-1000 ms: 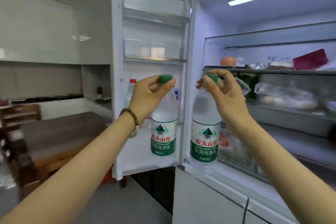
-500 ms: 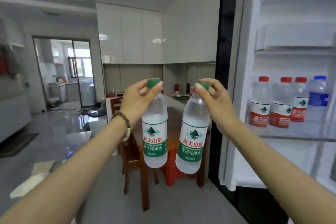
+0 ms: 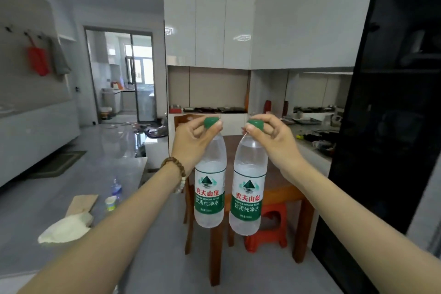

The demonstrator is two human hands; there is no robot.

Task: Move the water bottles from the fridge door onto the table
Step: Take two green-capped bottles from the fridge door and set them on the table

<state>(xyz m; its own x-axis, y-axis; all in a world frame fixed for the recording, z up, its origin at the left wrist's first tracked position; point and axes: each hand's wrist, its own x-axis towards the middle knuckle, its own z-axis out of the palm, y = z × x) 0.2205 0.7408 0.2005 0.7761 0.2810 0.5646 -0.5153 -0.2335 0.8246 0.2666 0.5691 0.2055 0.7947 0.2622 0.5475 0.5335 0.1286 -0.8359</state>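
Before the tabletop (image 3: 275,180), the left hand (image 3: 191,142) has its grip pinched on the left bottle (image 3: 210,188) at its top. The right hand (image 3: 279,144) grips the right bottle (image 3: 249,194) likewise, the bottles hanging just apart.

**Your bench and the floor around it**

Your wooden bench (image 3: 274,186) stands straight ahead, its legs on the grey tiled floor (image 3: 152,234). You see only strips of its dark brown top. The left water bottle (image 3: 210,188) and the right water bottle (image 3: 248,196) hang in front of it and hide the middle.

A red stool (image 3: 269,227) stands on the floor under the bench. A wooden chair (image 3: 188,118) shows at the far end.

To your left, the floor carries a crumpled white bag (image 3: 66,228) lying on a cardboard sheet (image 3: 82,203). Just beside them are a small cup (image 3: 111,203) and a small bottle (image 3: 116,188). Farther off lies a dark mat (image 3: 57,164).
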